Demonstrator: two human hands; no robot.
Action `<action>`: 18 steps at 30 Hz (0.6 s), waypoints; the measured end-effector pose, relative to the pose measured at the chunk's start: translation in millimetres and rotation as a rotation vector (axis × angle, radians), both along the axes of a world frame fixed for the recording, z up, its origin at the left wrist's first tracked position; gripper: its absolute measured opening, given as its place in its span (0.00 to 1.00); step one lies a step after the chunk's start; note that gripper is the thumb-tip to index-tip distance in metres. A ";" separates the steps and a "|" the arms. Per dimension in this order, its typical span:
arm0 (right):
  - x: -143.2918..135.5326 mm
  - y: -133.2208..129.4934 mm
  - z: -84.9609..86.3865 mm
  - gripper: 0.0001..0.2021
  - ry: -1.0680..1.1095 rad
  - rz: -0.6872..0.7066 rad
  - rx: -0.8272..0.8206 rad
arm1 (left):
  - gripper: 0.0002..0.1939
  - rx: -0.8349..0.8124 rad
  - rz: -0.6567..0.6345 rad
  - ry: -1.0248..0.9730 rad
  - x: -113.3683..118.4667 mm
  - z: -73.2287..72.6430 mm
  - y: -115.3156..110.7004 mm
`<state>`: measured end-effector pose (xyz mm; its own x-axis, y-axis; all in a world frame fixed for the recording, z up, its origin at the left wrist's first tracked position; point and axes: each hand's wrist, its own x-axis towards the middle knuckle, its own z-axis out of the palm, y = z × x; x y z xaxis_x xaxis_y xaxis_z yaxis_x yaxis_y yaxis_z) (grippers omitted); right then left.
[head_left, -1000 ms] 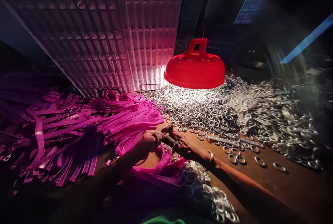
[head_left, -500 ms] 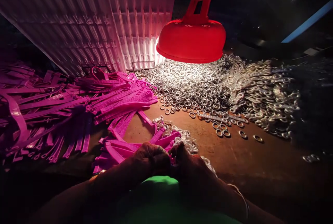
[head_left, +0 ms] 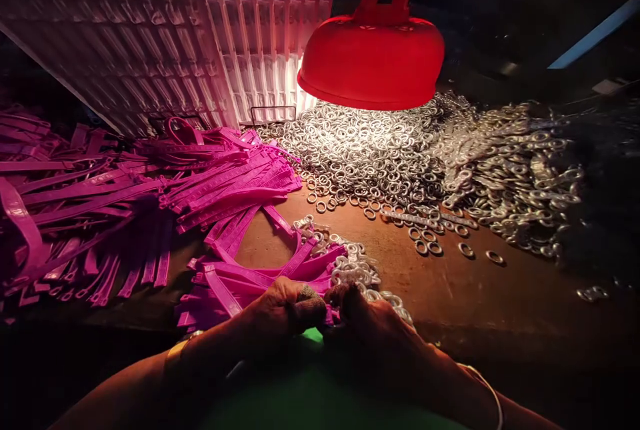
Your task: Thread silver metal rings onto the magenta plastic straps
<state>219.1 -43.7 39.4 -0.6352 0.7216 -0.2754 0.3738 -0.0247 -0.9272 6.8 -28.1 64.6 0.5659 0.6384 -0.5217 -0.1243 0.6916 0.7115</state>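
Note:
At the table's near edge, my left hand point(head_left: 290, 307) and my right hand point(head_left: 357, 307) meet, fingers closed and thumbs nearly touching. A bit of pink strap point(head_left: 331, 315) shows between them, pinched by both. The fingers hide the rest of it. Just beyond my left hand lie more pink straps point(head_left: 220, 293), flat and narrow. Silver ring-like links point(head_left: 356, 263) are heaped against their right ends, and some lie close behind my right hand.
Under a red lamp point(head_left: 373, 63) spreads a big heap of silver rings point(head_left: 350, 157). Silver linked pieces point(head_left: 520, 177) are piled to its right. More pink straps point(head_left: 240, 183) cover the left side. A pale corrugated panel point(head_left: 190, 37) stands behind. Loose rings point(head_left: 466, 251) dot the brown tabletop point(head_left: 450, 297).
The view has shifted slightly, and the lamp sits higher in it. My hands stay together at the same spot, fingers closed. My forearms look more brightly lit.

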 end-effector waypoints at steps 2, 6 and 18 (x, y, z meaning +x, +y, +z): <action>-0.3 -4.8 -2.6 0.24 -0.021 -0.007 -0.043 | 0.26 0.012 0.008 -0.034 -1.1 1.8 -10.1; -9.5 -8.7 -2.1 0.21 0.009 -0.029 -0.015 | 0.25 0.058 0.066 0.015 1.3 2.6 -26.4; -16.9 4.6 10.2 0.14 -0.144 0.227 0.132 | 0.27 -0.056 0.049 -0.042 10.1 -3.7 -20.1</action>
